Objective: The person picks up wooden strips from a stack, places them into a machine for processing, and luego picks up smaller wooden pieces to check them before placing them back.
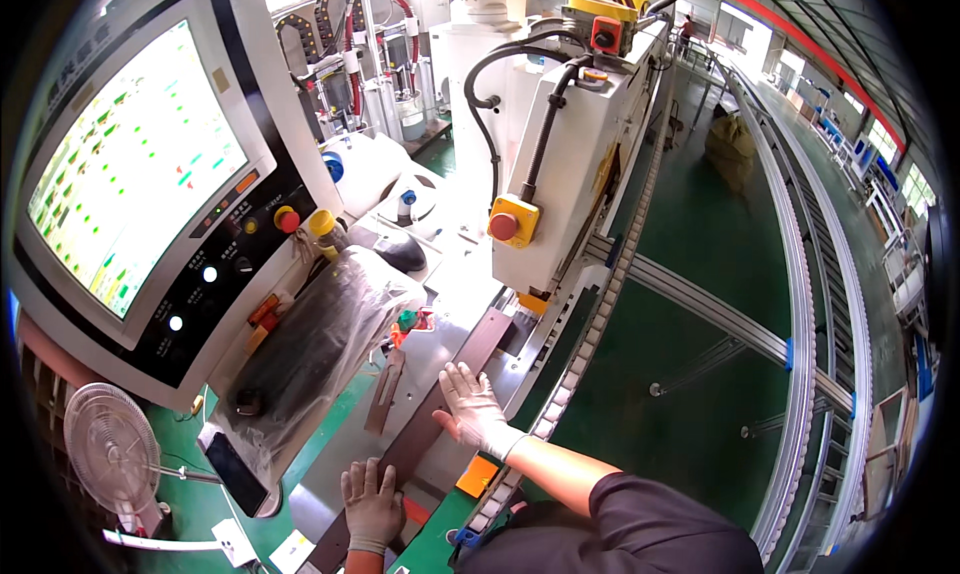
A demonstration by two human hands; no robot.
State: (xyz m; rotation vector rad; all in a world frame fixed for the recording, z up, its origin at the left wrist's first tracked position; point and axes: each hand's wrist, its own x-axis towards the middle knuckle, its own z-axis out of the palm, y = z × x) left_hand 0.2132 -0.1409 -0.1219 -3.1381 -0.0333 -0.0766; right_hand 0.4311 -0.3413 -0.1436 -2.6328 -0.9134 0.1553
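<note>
Brown and flat, the long strip (415, 440) ran slantwise along the grey metal bench (330, 471), and both gloved hands were at it! Down at the near end, the left hand (372, 507) lay palm down over the strip, fingers pointing forward and set slightly apart, thumb out to the side, its grip spread and pinching nothing. Farther up, the right hand (473, 411) reached in from the right, forearm slanting across from a dark sleeve (660, 524), fingers fanned toward the upper left, thumb out over the strip; its grip was spread too. Whether that right palm pressed down or only skimmed the surface was hard to tell from above. Left of the strip, just beside it, lay a slotted brownish piece (384, 394). Beyond the far end stood the white machine housing (560, 199), a red button on a yellow box (513, 224) at its face. To the right, a pale segmented track (566, 386) passed beneath the right forearm, with an orange block (477, 476) near the wrist.
</note>
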